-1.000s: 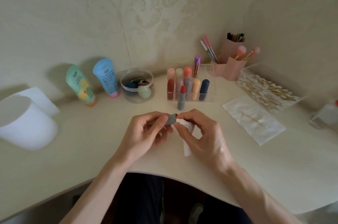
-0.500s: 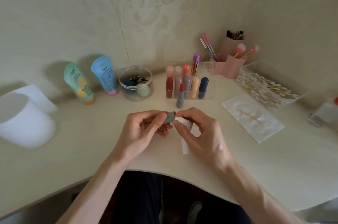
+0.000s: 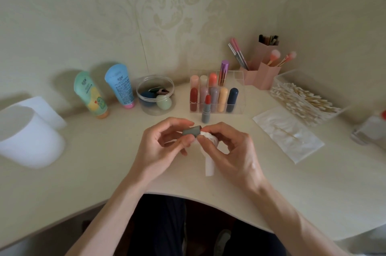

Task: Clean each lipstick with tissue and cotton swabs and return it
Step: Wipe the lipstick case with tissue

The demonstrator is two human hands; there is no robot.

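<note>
Versus half a second ago, more of the grey cap (image 3: 191,131) shows in the left hand (image 3: 165,147): the thumb has slid lower on it. Both hands stay above the same spot, near the middle of the table's (image 3: 83,172) front edge. Left thumb and index pinch the cap, which lies sideways; the other left fingers are curled below. Right hand (image 3: 231,151) – thumb and index pinch a bunched white tissue (image 3: 210,167) against the cap's right end, and a strip hangs down toward the table. The open lipstick (image 3: 206,109), red tip up, stands upright just in front of the clear organizer (image 3: 240,92) toward the back edge, apart from both hands. Capped lipsticks fill the organizer. Toward the right edge there is a flat tissue sheet (image 3: 288,134), with the cotton swab box (image 3: 278,82) behind it
</note>
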